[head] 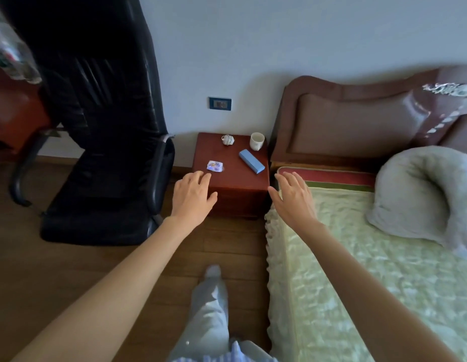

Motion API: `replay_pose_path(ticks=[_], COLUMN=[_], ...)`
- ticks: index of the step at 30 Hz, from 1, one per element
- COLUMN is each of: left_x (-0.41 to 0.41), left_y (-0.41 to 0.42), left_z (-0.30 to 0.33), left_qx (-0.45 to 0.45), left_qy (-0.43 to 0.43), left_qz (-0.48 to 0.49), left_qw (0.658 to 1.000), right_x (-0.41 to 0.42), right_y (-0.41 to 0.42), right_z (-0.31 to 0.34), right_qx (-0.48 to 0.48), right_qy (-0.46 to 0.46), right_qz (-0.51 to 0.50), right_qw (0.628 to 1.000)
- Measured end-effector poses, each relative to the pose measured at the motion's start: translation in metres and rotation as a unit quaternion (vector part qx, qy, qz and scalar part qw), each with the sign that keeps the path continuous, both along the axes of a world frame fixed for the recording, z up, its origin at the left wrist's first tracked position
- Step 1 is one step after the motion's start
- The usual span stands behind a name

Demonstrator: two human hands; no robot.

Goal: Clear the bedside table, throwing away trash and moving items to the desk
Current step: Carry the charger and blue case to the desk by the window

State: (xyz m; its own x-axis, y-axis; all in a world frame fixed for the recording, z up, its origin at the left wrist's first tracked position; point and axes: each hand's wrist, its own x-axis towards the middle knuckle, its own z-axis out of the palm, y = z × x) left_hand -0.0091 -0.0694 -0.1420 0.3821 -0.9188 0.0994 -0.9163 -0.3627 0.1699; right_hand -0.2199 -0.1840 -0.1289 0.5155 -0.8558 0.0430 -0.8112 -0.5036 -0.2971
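Observation:
A red-brown bedside table (237, 182) stands against the wall between a chair and a bed. On it lie a shiny crumpled wrapper (215, 166) near the front left, a crumpled white paper ball (227, 139) at the back, a white cup (257, 141) at the back right and a blue oblong case (251, 161) on the right. My left hand (192, 195) hovers open over the table's front left corner, just short of the wrapper. To the right of the table, over the bed's edge, my right hand (295, 198) is open and holds nothing.
A black office chair (107, 163) stands left of the table, with a red-brown desk (15, 113) behind it. The bed (358, 270) with a grey pillow (426, 194) and padded headboard (358, 118) fills the right. My leg (209, 309) steps on the wooden floor.

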Motion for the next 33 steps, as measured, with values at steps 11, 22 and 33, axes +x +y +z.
replay_pose_path(ticks=[11, 22, 33], left_x=[0.104, 0.158, 0.202], left_y=[-0.139, -0.241, -0.360], left_z=[-0.027, -0.063, -0.107], left_qx=[0.008, 0.068, 0.099], left_qy=[0.023, 0.056, 0.090], left_qz=[-0.017, -0.006, 0.051], left_qw=[1.000, 0.996, 0.990], right_x=[0.111, 0.169, 0.208], right_y=[-0.134, -0.241, -0.364], right_z=[-0.024, -0.068, -0.132], right_qx=[0.006, 0.051, 0.068], right_qy=[-0.002, 0.019, 0.017], right_qz=[-0.015, -0.001, 0.023], right_qw=[1.000, 0.999, 0.997])
